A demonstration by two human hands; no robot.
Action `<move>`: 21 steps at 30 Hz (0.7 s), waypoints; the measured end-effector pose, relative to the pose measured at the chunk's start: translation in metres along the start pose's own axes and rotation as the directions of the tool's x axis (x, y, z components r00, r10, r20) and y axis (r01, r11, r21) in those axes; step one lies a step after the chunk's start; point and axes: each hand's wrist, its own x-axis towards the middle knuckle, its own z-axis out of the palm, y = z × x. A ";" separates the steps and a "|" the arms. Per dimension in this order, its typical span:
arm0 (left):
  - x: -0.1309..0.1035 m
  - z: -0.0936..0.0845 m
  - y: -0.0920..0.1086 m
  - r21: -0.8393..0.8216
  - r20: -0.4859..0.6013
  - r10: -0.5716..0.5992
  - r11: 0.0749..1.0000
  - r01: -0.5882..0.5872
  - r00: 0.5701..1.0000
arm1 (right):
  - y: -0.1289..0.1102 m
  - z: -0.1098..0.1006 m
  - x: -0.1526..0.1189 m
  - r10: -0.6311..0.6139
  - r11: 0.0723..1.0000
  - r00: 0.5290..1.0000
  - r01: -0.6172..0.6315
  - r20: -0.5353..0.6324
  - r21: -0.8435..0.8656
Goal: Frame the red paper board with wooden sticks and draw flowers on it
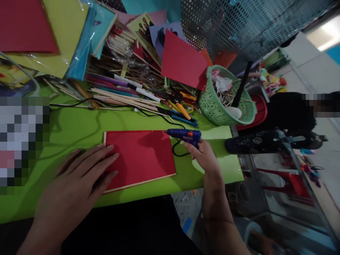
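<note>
A red rectangular sheet [140,156] lies flat on the green table, with thin wooden sticks along its left and near edges. My left hand [82,177] rests with outstretched fingers on the sheet's left side. In my right hand [203,154] is a blue hot glue gun [184,134], held by its handle. Its nozzle points left and sits at the sheet's far right corner; whether it touches cannot be made out. A black cord loops below the glue gun.
Behind the sheet lie wooden sticks [124,99], markers [143,92] and orange-handled pliers [183,110]. A green basket [225,102] holds scraps. Coloured sheets [183,60] are piled at the back. A dark bottle-shaped object [255,141] is at the right edge, and a person [289,111] is beyond.
</note>
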 end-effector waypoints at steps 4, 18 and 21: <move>-0.001 0.000 0.000 -0.005 0.011 -0.011 1.000 0.011 1.000 | 0.000 -0.001 0.001 -0.006 1.000 1.000 0.007 -0.008 0.003; 0.001 -0.001 0.000 0.016 -0.006 0.019 1.000 -0.019 1.000 | 0.002 -0.004 0.000 0.020 1.000 1.000 -0.020 -0.001 0.006; 0.000 0.000 -0.001 0.016 -0.012 0.023 1.000 -0.022 1.000 | 0.005 -0.007 -0.001 0.037 0.998 0.999 -0.036 -0.017 0.041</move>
